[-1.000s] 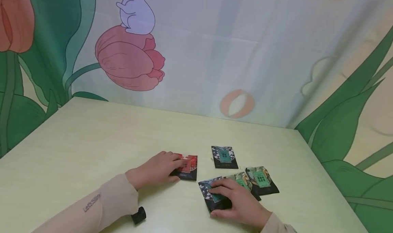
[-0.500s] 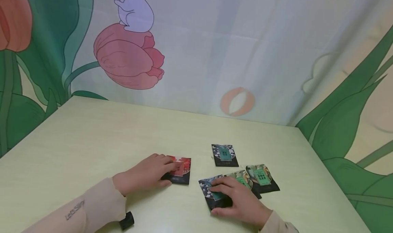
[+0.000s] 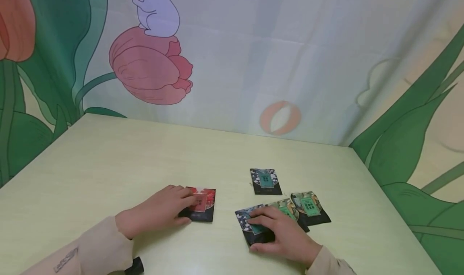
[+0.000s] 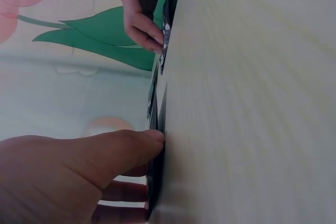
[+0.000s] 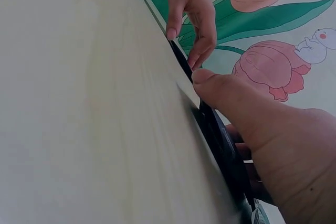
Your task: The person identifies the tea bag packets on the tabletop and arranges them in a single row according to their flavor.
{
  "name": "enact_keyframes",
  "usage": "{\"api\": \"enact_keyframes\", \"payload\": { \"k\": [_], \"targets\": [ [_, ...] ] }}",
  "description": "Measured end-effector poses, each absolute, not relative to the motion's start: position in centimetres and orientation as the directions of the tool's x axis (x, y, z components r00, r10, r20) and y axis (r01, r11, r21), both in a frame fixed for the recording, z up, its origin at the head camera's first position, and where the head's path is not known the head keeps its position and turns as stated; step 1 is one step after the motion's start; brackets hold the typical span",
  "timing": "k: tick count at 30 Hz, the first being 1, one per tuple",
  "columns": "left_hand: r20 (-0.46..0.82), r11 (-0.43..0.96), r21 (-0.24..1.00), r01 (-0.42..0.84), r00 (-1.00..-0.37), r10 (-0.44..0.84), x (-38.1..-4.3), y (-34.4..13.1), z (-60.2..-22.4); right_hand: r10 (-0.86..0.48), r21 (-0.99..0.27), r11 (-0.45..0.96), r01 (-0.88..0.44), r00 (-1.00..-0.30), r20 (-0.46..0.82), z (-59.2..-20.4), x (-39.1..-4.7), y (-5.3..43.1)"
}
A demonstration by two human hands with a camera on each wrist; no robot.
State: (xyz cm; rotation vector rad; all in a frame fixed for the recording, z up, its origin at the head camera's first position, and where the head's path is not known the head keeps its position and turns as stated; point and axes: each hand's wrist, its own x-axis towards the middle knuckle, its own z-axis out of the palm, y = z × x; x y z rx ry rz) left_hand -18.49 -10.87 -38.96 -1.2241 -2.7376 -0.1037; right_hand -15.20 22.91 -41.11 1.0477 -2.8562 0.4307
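Note:
My left hand (image 3: 161, 208) holds a red and black flat packet (image 3: 204, 204), its thumb at the near edge and its fingers over the left part. Lower right of it, my right hand (image 3: 280, 232) spans a blue-flowered black packet (image 3: 250, 226), thumb at the near edge and fingers across the top. Part of this packet is hidden under the hand. A green-labelled packet (image 3: 288, 210) lies partly behind the right hand, close against the blue-flowered one. In the left wrist view, the left thumb (image 4: 142, 145) meets the dark packet edge.
Another green-labelled packet (image 3: 310, 208) lies to the right, beside the partly covered one. A second blue-flowered packet (image 3: 266, 181) lies farther back on the pale table (image 3: 145, 158). A printed curtain (image 3: 224, 65) hangs behind the table's far edge.
My left hand has slid the red packet left and slightly toward me, away from the other packets. The right hand stays on the blue-flowered packet.

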Motion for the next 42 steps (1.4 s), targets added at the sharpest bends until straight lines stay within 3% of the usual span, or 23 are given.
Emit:
{"api": "enact_keyframes", "payload": {
  "k": [19,27,42],
  "targets": [
    [0.146,0.674,0.005,0.739,-0.667,0.73,-16.5,-13.9,-39.0,-0.622,-0.28,0.72,-0.635,-0.77,0.145,-41.2,-15.3,23.0],
    [0.167,0.656,0.006,0.755,-0.648,0.743,-16.1,-14.6,-39.2,-0.625,-0.259,0.719,-0.645,-0.763,0.167,-41.4,-15.0,22.9],
    [0.136,0.684,0.07,0.726,-0.687,0.714,-15.9,-14.4,-39.0,-0.583,-0.182,0.789,-0.587,-0.808,0.08,-40.4,-15.1,21.4]
  ]
}}
